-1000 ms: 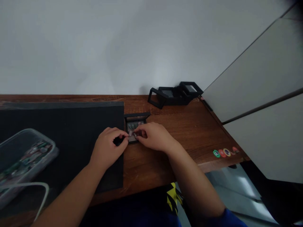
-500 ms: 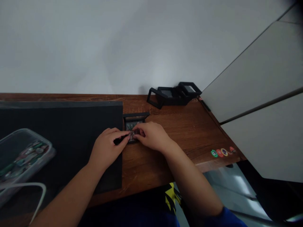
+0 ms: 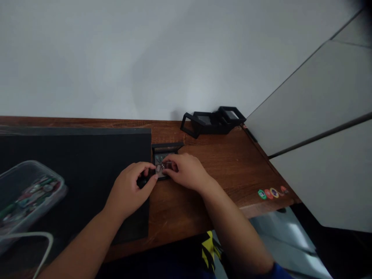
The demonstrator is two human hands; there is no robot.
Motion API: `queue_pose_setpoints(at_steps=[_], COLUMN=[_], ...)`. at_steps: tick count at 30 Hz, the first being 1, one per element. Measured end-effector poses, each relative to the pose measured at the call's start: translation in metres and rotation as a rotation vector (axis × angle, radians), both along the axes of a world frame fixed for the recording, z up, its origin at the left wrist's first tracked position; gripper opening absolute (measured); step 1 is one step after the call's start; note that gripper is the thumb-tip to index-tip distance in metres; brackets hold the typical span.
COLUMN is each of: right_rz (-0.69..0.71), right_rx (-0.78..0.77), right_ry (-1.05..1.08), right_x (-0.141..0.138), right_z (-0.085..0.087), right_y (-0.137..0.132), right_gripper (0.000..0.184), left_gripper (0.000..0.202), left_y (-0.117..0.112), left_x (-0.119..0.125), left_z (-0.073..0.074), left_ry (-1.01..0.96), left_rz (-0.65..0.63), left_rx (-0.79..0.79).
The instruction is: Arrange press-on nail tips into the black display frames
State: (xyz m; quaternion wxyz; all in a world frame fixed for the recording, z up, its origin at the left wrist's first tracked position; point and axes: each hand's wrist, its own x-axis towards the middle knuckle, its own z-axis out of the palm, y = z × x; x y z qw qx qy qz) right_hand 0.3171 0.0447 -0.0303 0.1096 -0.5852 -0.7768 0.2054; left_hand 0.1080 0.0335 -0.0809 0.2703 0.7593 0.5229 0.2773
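Black display case (image 3: pixel 167 147) sits low and centred on the brown wood surface (image 3: pixel 221 162), just beside the right edge of a dark mat (image 3: pixel 87 162). Its framed lid stands raised along the far side, probably so that fingers can get at the grey inside from the near side. Several small pieces (image 3: pixel 158 168) lie in it, some pale and some shiny; they are too tiny and dim to identify or count.

Both hands meet over this case from opposite sides. The right hand (image 3: pixel 188 170) reaches in with thumb and index finger bent close around a small glinting piece (image 3: pixel 163 166); whether they pinch it or only touch it I cannot tell. The left hand (image 3: pixel 128 186) curves in at the left rim, its thumb and index tips a little apart with nothing visible between them, perhaps placed there to steady the case.

On the mat at far left, a clear plastic tub (image 3: pixel 59 193) holds a jumble of little green, white and reddish items (image 3: pixel 33 195), seemingly within easy reach of the left arm. A white cable (image 3: pixel 48 236) loops at its near end. Against the wall rests a group of similar black cases (image 3: pixel 215 128), at least 1 propped open. 4 round stickers (image 3: pixel 273 193) mark the right corner.
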Motion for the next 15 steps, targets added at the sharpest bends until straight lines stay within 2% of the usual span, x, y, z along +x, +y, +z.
queue_pose_setpoints(at_steps=[10,14,15], right_rz=[0.028,0.076,0.066], right_rx=[-0.013,0.016,0.067], right_ry=[0.170,0.411,0.384], right_x=[0.001,0.016,0.021], right_z=[0.015,0.032,0.038], right_y=[-0.007,-0.018,-0.022], right_gripper=[0.020,0.023,0.026], left_gripper=[0.016,0.016,0.017], left_y=[-0.003,-0.003,-0.003], left_x=[0.001,0.001,0.001], left_z=[0.005,0.005,0.004], left_ry=[-0.070,-0.087,-0.090], left_rz=[0.023,0.044,0.049], left_rx=[-0.026,-0.019,-0.015])
